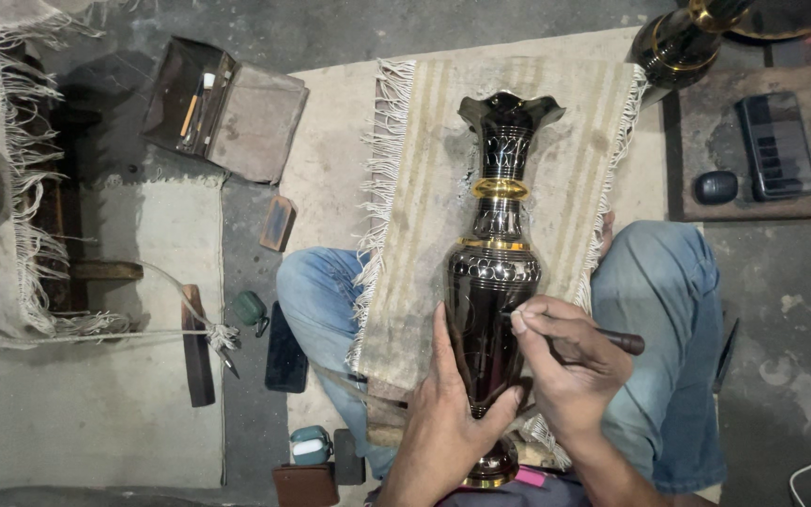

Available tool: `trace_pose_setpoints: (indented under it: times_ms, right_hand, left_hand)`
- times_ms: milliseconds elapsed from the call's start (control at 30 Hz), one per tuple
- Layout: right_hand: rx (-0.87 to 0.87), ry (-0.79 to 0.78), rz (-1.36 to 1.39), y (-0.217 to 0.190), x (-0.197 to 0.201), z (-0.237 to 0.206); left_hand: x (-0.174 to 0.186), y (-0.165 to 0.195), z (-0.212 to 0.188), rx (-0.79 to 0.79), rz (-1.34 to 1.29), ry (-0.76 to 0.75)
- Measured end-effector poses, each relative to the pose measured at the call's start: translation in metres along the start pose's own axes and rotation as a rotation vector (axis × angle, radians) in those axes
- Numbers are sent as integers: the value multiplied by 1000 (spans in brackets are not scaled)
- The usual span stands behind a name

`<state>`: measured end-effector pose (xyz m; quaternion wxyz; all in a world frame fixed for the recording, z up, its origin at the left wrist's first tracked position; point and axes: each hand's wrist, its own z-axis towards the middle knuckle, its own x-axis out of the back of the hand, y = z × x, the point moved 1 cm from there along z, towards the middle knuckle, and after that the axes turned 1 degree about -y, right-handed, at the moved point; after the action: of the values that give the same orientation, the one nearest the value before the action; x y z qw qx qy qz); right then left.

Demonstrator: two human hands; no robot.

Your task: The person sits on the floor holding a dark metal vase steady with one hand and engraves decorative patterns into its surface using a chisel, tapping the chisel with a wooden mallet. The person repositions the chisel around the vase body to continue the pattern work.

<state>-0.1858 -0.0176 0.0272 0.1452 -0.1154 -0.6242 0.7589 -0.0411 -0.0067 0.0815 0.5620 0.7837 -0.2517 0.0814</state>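
Vase [495,272], dark metal with gold bands and a flared scalloped mouth, lies lengthwise on a fringed beige cloth [556,141] spread over the person's lap, mouth pointing away and foot towards the body. The right hand [565,361] has its fingers pinched round a thin dark-handled tool [612,336], the tip pressed against the vase's belly just beside the thumb. The left hand [448,413] lies flat along the lower left flank of the vase, fingers stretched out and the thumb hooked across the narrow stem, steadying it rather than closing round it. Under the cloth, blue jeans [659,310] cover both bent knees. On the grey floor to the left sit a dark phone [285,352], a small green case [251,308], a wooden strip [197,347] and, further off, an open tool box [222,108]. To the far right a second phone [774,145] and a dark oval object [714,187] rest on a brown mat [706,122], near another dark-and-gold vessel [678,42] at the top edge
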Motion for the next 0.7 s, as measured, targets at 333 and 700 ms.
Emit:
trace_pose_setpoints:
  times_ms: [333, 700]
  right_hand:
    - [69, -208, 11, 5, 22, -1]
    - [105, -239, -15, 6, 21, 7]
  left_hand:
    - [1, -8, -2, -34, 5, 0]
    - [0, -11, -1, 14, 8, -33]
